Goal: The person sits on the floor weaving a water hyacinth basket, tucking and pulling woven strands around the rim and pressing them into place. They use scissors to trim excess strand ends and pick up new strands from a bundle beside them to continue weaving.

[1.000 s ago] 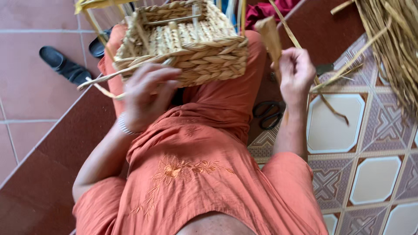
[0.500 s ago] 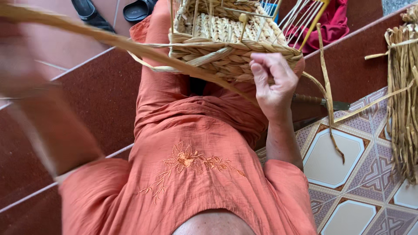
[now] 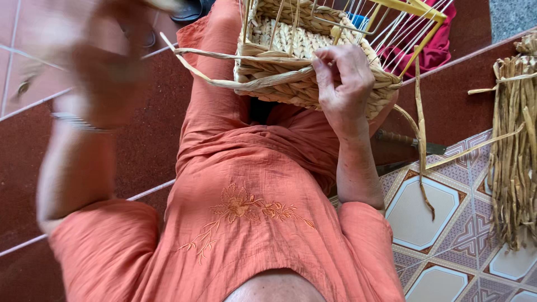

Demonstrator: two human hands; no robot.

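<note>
**Inspector:** Basket sits on the person's lap, at the far end of the orange clothing, half woven, with bare yellow wire uprights standing above the finished rows. Right hand is closed on the near rim, fingers curled over the top braid and pinching it.

**Clerk:** And the left hand?

**Inspector:** Raised at the left, badly blurred. A long flat strand runs from the basket's left corner out toward it. Whether the hand is closed on that strand I cannot tell.

**Clerk:** Risks?

**Inspector:** Three, in my judgement. First, the strand is dry and creased near the corner; a hard pull could split or snap it there. Second, the basket is steadied by the right hand alone, so a sideways tug could twist it off the lap. Third, the wire ends stand close to the right fingers and could scratch them.

**Clerk:** Surroundings?

**Inspector:** A knife lies on the tiled floor just right of the right forearm, blade exposed; a dropped elbow could meet it. A bundle of dried strands lies at the far right, well apart.
</note>
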